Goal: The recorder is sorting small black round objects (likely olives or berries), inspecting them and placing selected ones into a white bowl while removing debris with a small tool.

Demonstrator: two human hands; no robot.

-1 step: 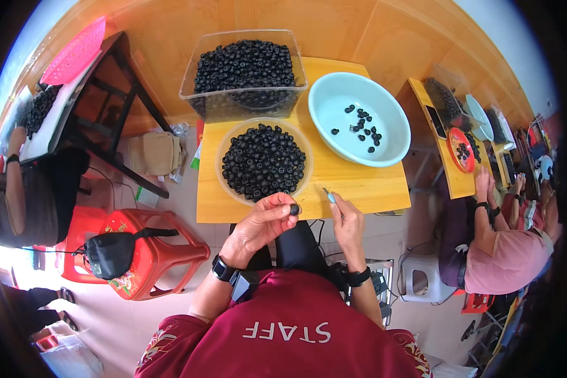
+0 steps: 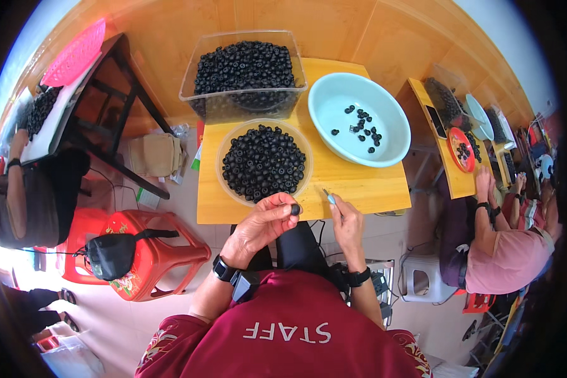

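My left hand [image 2: 264,222] pinches a small round black part [image 2: 295,210] between thumb and fingertips, just off the table's near edge. To its right, my right hand [image 2: 348,222] is closed round a small knife [image 2: 331,198] with a light blue handle, its thin tip pointing up and left. Knife and part are apart. Right behind my left hand stands a round clear tub [image 2: 218,165] heaped with similar black parts [image 2: 263,160]. A light blue basin [image 2: 334,101] at the back right of the table holds a loose scatter of black parts.
A clear rectangular bin [image 2: 246,104], piled with black parts, stands at the back of the yellow wooden table [image 2: 359,189]. On the left is a red stool [image 2: 164,252] with a black bag [image 2: 110,255]. Other people sit at side tables, one in a pink shirt [image 2: 504,261].
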